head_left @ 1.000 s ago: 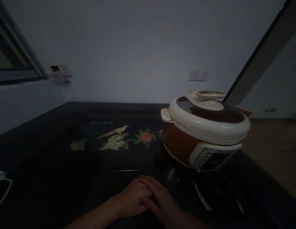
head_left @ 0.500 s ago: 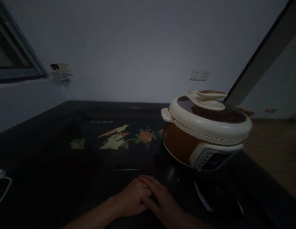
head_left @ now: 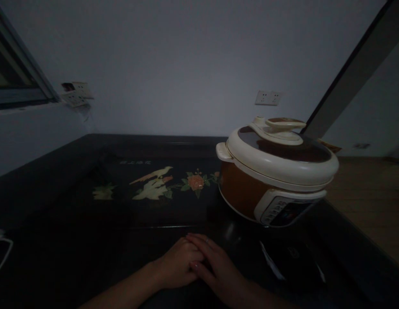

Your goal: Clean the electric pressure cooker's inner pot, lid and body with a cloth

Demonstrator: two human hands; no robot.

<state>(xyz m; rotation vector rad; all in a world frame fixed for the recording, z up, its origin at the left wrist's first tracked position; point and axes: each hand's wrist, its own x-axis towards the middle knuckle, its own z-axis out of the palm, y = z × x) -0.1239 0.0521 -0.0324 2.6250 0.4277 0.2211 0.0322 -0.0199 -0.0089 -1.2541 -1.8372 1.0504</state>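
My two hands rest together on the near part of a dark lacquered table (head_left: 74, 240). My right hand (head_left: 220, 270) lies flat with its fingers stretched over my left hand (head_left: 175, 266). The left hand's back is rounded and its fingers are hidden under the right one. Neither hand touches anything but the other and the table. Just beyond them, to the right, stands an electric pressure cooker (head_left: 251, 193) with a brown body, a cream lid and a control panel facing me.
The table top carries a painted bird and flowers (head_left: 161, 184). A dark flat object with a pale strip (head_left: 272, 266) lies right of my hands. A white cable (head_left: 1, 251) sits at the left edge. Wall sockets (head_left: 267, 98) are behind; wooden floor (head_left: 373, 197) is to the right.
The view has tilted slightly, so everything sits a little higher in the picture. My hands keep the same pose on the table.
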